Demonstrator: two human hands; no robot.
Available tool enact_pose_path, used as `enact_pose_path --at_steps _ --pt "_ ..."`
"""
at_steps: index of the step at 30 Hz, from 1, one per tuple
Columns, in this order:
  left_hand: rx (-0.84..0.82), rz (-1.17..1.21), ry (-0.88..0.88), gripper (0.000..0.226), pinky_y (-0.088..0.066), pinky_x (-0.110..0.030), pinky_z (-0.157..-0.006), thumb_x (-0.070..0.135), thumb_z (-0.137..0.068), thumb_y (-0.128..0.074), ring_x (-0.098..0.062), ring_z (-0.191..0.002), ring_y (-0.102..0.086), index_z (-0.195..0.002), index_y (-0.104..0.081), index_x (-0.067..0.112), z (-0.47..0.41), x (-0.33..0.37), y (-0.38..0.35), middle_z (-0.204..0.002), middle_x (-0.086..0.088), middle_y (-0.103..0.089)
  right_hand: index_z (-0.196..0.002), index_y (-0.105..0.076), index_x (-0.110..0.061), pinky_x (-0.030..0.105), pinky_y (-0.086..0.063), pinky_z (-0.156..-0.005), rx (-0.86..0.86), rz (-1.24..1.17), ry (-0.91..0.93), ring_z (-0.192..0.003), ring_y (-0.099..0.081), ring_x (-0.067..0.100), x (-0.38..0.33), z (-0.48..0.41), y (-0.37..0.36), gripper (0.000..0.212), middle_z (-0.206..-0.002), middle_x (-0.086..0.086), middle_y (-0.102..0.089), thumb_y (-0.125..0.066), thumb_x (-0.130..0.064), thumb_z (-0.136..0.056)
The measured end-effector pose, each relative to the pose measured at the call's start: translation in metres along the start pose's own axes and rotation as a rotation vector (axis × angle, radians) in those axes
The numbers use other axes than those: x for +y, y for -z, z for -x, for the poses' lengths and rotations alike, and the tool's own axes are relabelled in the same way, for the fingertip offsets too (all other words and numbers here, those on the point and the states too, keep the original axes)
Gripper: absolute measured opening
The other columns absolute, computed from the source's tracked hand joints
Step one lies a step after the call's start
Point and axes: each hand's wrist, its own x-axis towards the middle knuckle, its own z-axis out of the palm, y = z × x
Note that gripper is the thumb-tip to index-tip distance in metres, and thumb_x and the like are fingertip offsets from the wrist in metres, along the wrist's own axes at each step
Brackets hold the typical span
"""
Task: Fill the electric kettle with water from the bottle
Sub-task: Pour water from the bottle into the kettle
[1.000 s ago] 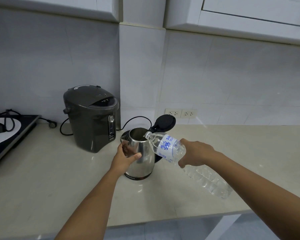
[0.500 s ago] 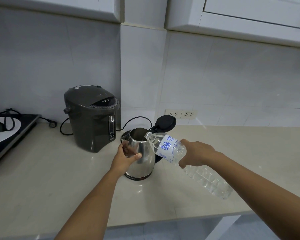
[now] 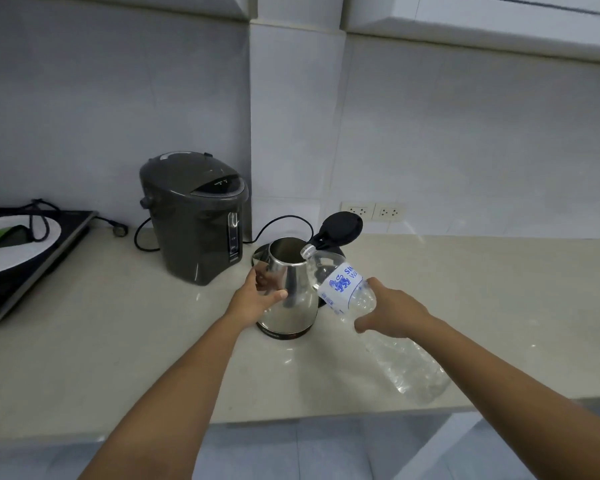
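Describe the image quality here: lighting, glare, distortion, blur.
Head view: soft, even, cool light with only faint shadows; wide-angle bending curves the counter edge and cabinet lines; the steel kettle mirrors the left hand, with small bright glints; the bottle in the right hand is clear, its label partly readable; focus is mildly soft overall, no strong motion blur.

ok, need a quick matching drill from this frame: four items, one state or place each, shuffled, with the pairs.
Items:
1. stainless steel electric kettle
2. clear plastic water bottle
3. dark grey hot-water dispenser
4. white wall sockets

States:
A. lid closed, left of the kettle
B. tilted, mouth at the kettle rim, in right hand
C. on the tiled wall, nothing plugged in
D. black lid flipped open, steadied by left hand

Pairs: 1-D, 2-B, 3-A, 4-C
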Motion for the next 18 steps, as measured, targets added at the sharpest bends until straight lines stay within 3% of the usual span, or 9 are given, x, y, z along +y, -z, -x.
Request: enact_pose_path --at_steps 2,6,10,13,18 --pt "-0.020 -0.111 -0.001 0.078 -0.041 -0.020 -0.088 0.030 -0.080 -0.079 -0.018 -0.124 -0.054 -0.146 -0.037 0.023 0.005 -0.006 0.007 -0.131 0.005 -0.057 -0.135 -0.032 -0.034 0.031 -0.048 -0.062 0.003 -0.071 -0.003 -0.077 -0.061 0.017 0.002 0.001 -0.010 0.085 -0.085 -0.008 -0.059 -0.076 -0.048 -0.063" --pt "-0.113 -0.366 0.122 0.069 -0.042 -0.029 -0.101 0.021 -0.084 -0.075 -0.027 -0.128 -0.051 -0.145 -0.042 0.012 0.025 -0.039 0.022 -0.143 -0.012 -0.050 -0.125 -0.038 -0.034 0.034 -0.052 -0.067 -0.003 -0.303 0.029 -0.078 -0.062 0.016 0.005 0.001 -0.028 0.075 -0.091 -0.007 -0.062 -0.080 -0.039 -0.063" --pt "-0.238 -0.675 0.179 0.062 -0.039 -0.027 -0.104 0.024 -0.088 -0.068 -0.026 -0.129 -0.048 -0.145 -0.044 0.015 0.046 -0.072 0.030 -0.142 -0.013 -0.046 -0.120 -0.037 -0.042 0.026 -0.048 -0.065 -0.035 -0.528 0.096 -0.090 -0.058 0.004 -0.005 0.004 -0.042 0.073 -0.106 -0.014 -0.060 -0.082 -0.035 -0.063" --pt "-0.225 -0.773 0.158 0.052 -0.038 -0.032 -0.107 0.023 -0.093 -0.062 -0.024 -0.130 -0.045 -0.143 -0.048 0.020 0.055 -0.087 0.032 -0.139 -0.011 -0.044 -0.123 -0.038 -0.043 0.024 -0.048 -0.071 -0.055 -0.646 0.157 -0.099 -0.058 0.004 -0.021 0.003 -0.051 0.076 -0.114 -0.017 -0.059 -0.083 -0.033 -0.063" --pt "-0.139 -0.820 0.123 0.049 -0.044 -0.035 -0.101 0.033 -0.090 -0.064 -0.023 -0.125 -0.047 -0.137 -0.052 0.023 0.066 -0.095 0.039 -0.134 -0.006 -0.045 -0.128 -0.037 -0.047 0.012 -0.048 -0.064 -0.086 -0.748 0.251 -0.095 -0.060 -0.005 -0.057 -0.002 -0.067 0.082 -0.113 -0.026 -0.060 -0.084 -0.032 -0.063"
